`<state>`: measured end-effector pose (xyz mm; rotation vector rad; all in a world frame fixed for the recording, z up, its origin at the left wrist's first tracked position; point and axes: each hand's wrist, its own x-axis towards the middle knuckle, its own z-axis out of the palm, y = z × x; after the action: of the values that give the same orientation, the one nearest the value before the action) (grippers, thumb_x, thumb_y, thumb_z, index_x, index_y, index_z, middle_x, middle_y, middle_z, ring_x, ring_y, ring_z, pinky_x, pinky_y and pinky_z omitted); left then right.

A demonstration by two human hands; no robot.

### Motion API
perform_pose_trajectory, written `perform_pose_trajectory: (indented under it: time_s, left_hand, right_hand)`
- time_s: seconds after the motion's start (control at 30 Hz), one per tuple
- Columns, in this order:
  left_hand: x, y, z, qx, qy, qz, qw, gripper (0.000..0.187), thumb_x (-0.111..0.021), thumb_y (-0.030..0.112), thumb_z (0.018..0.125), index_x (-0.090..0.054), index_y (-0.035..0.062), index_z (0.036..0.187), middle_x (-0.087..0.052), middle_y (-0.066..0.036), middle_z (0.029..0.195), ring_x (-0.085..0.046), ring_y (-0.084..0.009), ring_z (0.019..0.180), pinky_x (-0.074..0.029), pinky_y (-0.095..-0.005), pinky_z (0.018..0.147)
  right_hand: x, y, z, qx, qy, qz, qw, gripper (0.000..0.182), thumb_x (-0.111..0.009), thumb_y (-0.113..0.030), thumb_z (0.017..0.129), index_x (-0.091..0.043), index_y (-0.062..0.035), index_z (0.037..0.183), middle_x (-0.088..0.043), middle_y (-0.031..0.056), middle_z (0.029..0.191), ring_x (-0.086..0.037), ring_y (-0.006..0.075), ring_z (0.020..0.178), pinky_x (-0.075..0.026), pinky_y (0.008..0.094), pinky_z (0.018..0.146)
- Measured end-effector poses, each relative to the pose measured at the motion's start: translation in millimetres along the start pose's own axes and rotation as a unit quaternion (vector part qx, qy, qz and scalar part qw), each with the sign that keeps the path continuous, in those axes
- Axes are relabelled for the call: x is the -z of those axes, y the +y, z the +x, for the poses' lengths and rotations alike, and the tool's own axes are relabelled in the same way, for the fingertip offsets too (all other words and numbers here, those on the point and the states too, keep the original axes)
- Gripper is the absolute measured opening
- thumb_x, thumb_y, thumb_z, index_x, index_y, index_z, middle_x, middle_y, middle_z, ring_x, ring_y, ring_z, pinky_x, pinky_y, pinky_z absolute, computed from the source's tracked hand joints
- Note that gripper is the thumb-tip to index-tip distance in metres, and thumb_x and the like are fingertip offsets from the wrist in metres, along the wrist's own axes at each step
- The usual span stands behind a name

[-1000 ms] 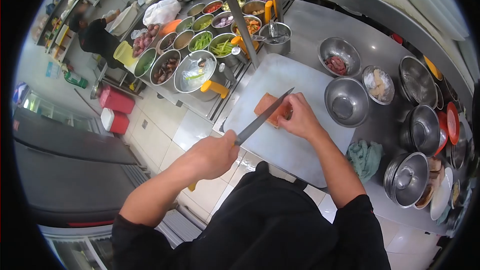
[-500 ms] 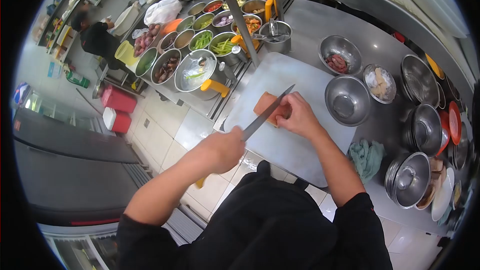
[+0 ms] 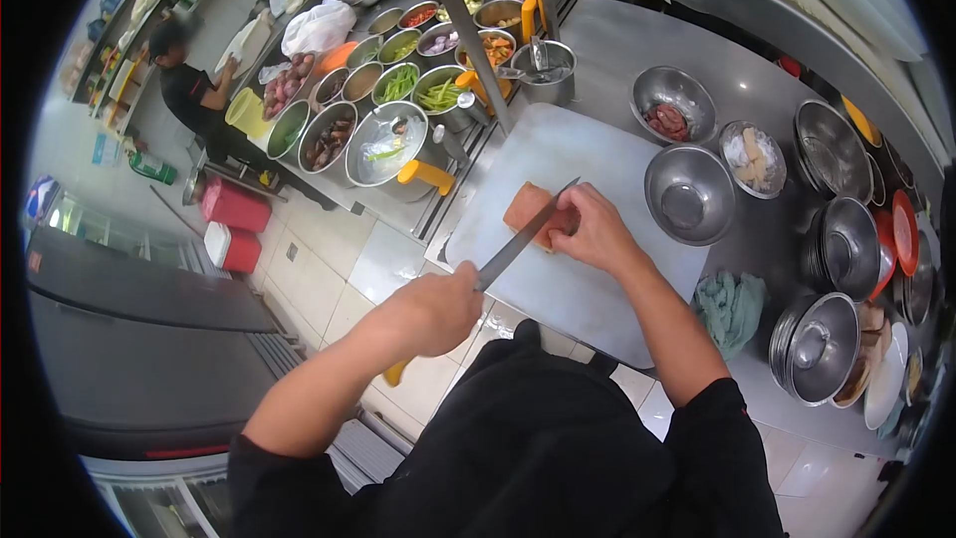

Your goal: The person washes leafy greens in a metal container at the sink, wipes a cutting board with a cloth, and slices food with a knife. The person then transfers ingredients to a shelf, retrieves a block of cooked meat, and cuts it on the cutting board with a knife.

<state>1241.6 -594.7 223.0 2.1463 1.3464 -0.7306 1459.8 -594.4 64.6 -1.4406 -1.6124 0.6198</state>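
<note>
My left hand [image 3: 430, 311] is wrapped round the handle of a long knife [image 3: 520, 247], whose yellow end shows below the fist. The blade slants up and to the right, across an orange-brown block of food [image 3: 527, 207]. With bent fingers, my right hand [image 3: 594, 226] holds the block's right part, thumb on the near side and fingertips close to the blade. Under the block lies a white cutting board [image 3: 588, 309]. The blade hides part of the block, so the depth of any cut cannot be made out.
Right of the board are an empty metal bowl [image 3: 689, 195], a bowl with red meat [image 3: 672, 106], a bowl of pale pieces [image 3: 753, 158], a green cloth [image 3: 730, 311] and stacked bowls [image 3: 815, 349]. Containers of vegetables [image 3: 398, 83] stand beyond. A person [image 3: 189, 90] stands far left.
The knife and my left hand have shifted slightly down and left. My right hand stays on the block. The person at the far left is more upright, with an arm raised.
</note>
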Motion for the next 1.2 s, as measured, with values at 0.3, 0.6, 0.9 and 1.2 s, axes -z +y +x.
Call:
perform_pose_trajectory:
  time_s: [0.3, 0.6, 0.9, 1.2]
  left_hand:
    - [-22.2, -15.3, -17.3, 0.017, -0.012, -0.038, 0.999, 0.030, -0.041, 0.025, 0.100, -0.045, -0.0023, 0.114, -0.067, -0.029, 0.090, -0.065, -0.0468, 0.088, -0.050, -0.0540, 0.081]
    - [-84.3, -10.6, 57.9, -0.018, 0.077, -0.116, 0.990, 0.029, -0.043, 0.028, 0.101, -0.042, -0.0008, 0.105, -0.066, -0.029, 0.083, -0.064, -0.0474, 0.083, -0.049, -0.0559, 0.076]
    - [-88.1, -31.5, 18.0, -0.025, 0.057, -0.116, 0.991, 0.027, -0.043, 0.028, 0.101, -0.045, 0.0023, 0.110, -0.067, -0.028, 0.087, -0.064, -0.0465, 0.087, -0.049, -0.0553, 0.079]
    - [-60.0, -77.1, -80.4, 0.007, 0.050, -0.128, 0.990, 0.025, -0.049, 0.026, 0.098, -0.046, 0.0023, 0.104, -0.065, -0.027, 0.078, -0.063, -0.0466, 0.078, -0.049, -0.0554, 0.071]
  right_hand:
    - [-4.3, 4.0, 1.4, -0.021, 0.007, -0.009, 1.000, 0.035, -0.077, -0.013, 0.065, -0.056, -0.0037, 0.092, -0.059, 0.0137, 0.093, -0.062, 0.0321, 0.085, -0.052, 0.0390, 0.078]
    - [-4.4, 4.4, 1.6, -0.048, -0.017, -0.018, 0.999, 0.038, -0.079, -0.015, 0.068, -0.057, -0.0037, 0.097, -0.060, 0.0124, 0.098, -0.063, 0.0287, 0.087, -0.053, 0.0372, 0.078]
    - [-7.3, 14.6, -8.3, -0.045, 0.006, 0.049, 0.998, 0.036, -0.079, -0.007, 0.071, -0.057, -0.0024, 0.099, -0.060, 0.0101, 0.101, -0.064, 0.0221, 0.085, -0.055, 0.0332, 0.078]
    - [-4.4, 11.6, -7.2, -0.068, -0.012, 0.035, 0.997, 0.038, -0.079, -0.005, 0.074, -0.057, -0.0036, 0.104, -0.058, 0.0074, 0.105, -0.064, 0.0186, 0.093, -0.055, 0.0315, 0.084]
